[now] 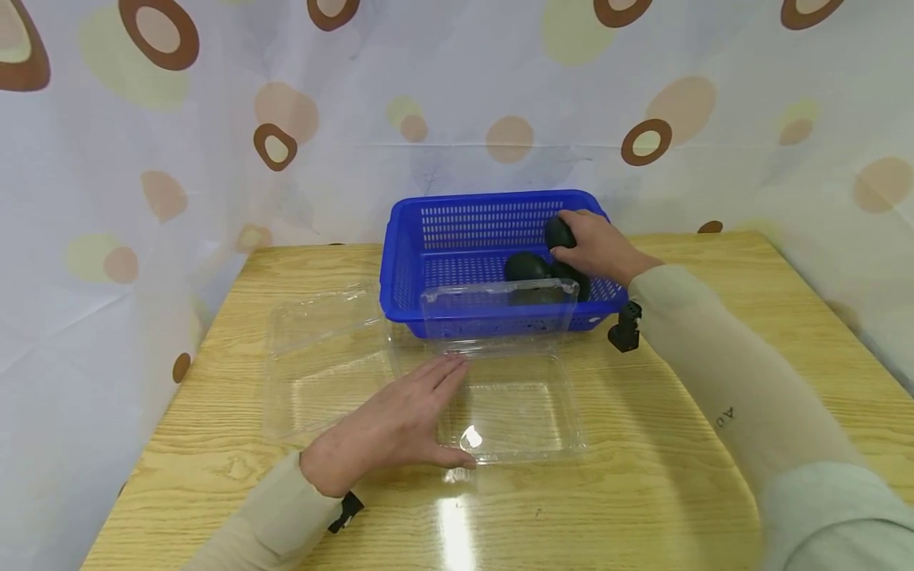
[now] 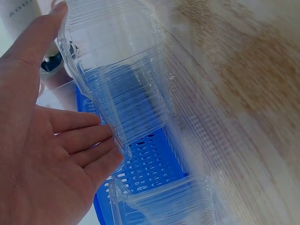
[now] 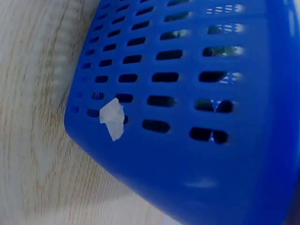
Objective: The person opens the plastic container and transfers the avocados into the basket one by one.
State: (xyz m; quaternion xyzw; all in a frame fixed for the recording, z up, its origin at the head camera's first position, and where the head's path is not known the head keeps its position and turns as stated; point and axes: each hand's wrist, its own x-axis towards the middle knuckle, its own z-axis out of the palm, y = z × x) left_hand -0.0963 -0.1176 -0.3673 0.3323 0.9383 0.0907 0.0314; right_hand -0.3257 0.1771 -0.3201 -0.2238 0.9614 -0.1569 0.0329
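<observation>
In the head view my right hand grips a dark green avocado inside the right part of the blue basket. More avocados lie below it on the basket floor, partly seen through clear plastic. My left hand lies along the left side of an opened clear plastic container, its lid standing up against the basket. In the left wrist view the thumb and straight fingers touch the container's rim. The right wrist view shows only the basket's slotted wall, and that hand is out of sight there.
A second clear plastic container stands open on the wooden table, left of the first. A patterned cloth hangs behind the table and along its sides. A torn white sticker is on the basket's wall.
</observation>
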